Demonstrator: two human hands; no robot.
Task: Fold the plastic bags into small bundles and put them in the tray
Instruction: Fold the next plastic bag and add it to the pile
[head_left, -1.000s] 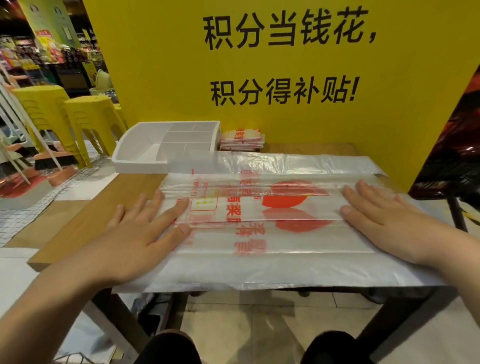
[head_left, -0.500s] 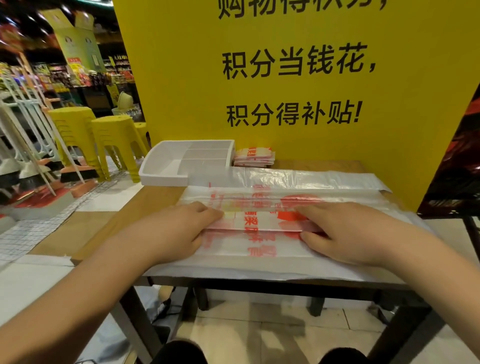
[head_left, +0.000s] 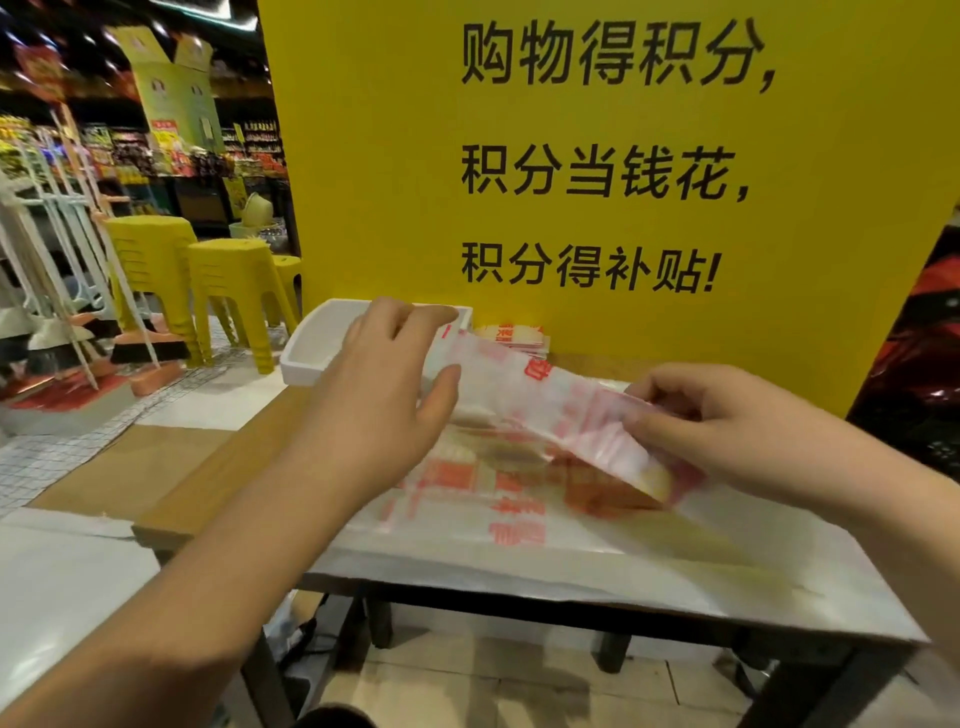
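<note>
Here the folded bag, a narrow strip of clear plastic with red print, hangs in the air above the table, slanting down from upper left to lower right. The right hand pinches it near its lower end, thumb and curled fingertips closed on the plastic. The upper end runs in between the forefinger and thumb of the left hand, which is raised with its back to the camera and its fingers loosely bent. The strip and both hands are blurred, so I cannot tell whether that hand actually grips the bag.

Beneath the strip, more flat bags lie spread on the table, reaching its near edge and covering most of its right part. The white tray sits at the far left corner of the table, partly hidden behind the left hand. What it holds is out of sight. Just to its right, against the tall yellow sign with black characters, lies a small pile of printed bags. Off to the left on the shop floor stand yellow stools and a row of brooms.
</note>
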